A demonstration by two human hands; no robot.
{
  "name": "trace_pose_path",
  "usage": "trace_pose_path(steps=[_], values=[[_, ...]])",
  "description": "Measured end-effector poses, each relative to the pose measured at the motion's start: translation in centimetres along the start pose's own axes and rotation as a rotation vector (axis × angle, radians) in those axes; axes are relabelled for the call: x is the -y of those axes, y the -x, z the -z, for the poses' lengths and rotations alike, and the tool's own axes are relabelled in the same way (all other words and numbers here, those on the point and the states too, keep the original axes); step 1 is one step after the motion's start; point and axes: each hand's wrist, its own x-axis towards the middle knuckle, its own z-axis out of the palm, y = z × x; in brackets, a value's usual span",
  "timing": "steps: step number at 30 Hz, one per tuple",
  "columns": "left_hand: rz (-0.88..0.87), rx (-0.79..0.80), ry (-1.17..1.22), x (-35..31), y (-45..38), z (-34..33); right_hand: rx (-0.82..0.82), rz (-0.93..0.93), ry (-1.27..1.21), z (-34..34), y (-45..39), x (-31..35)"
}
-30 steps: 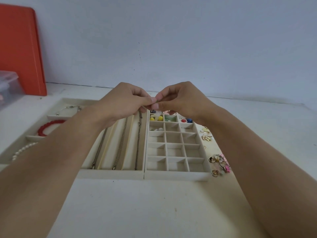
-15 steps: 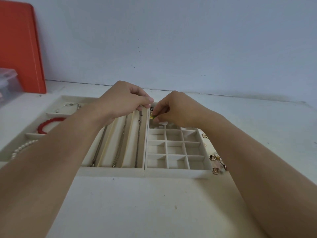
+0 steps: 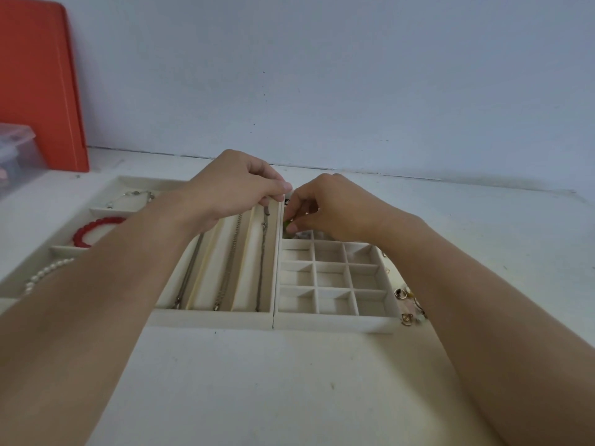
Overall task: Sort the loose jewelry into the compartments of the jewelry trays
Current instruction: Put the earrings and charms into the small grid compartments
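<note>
A cream grid tray point(image 3: 335, 325) of small square compartments lies right of a cream necklace tray point(image 3: 212, 318) holding three chains point(image 3: 262, 262). My right hand point(image 3: 325, 207) reaches over the grid tray's far-left compartments, its fingertips pinched on a small green piece point(image 3: 286, 225). My left hand point(image 3: 235, 188) hovers over the far end of the necklace tray with thumb and forefinger pressed together; nothing shows between them. The far rows of the grid tray are hidden under my right hand. Loose gold rings and earrings point(image 3: 407, 304) lie on the table right of the grid tray.
A third tray at the left holds a red bead bracelet point(image 3: 93, 228), a pearl strand point(image 3: 45, 275) and a thin silver bracelet point(image 3: 132, 196). An orange board point(image 3: 38, 85) leans on the wall at far left, with a clear plastic box point(image 3: 16, 152) in front of it.
My hands, pinched together a second ago, have parted. The right hand dropped to the far-left compartments of the grid tray with a small piece; the left stayed near the necklace tray's far end.
</note>
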Motion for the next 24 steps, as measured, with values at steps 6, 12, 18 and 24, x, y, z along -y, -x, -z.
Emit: trace_pose_path(steps=[6,12,18,24], values=[[0.009,0.008,-0.016,-0.1,0.1,0.03,-0.046,-0.012,0.058,-0.39,-0.23,-0.07],[0.017,0.017,-0.022,-0.07,0.15,0.01,-0.071,-0.04,0.062,-0.78,-0.26,-0.01],[0.01,0.019,-0.025,-0.1,0.2,-0.14,-0.079,-0.04,0.081,-0.85,-0.18,0.14],[0.004,0.014,-0.025,0.09,0.07,-0.28,-0.089,-0.068,0.093,-0.87,-0.14,0.13]])
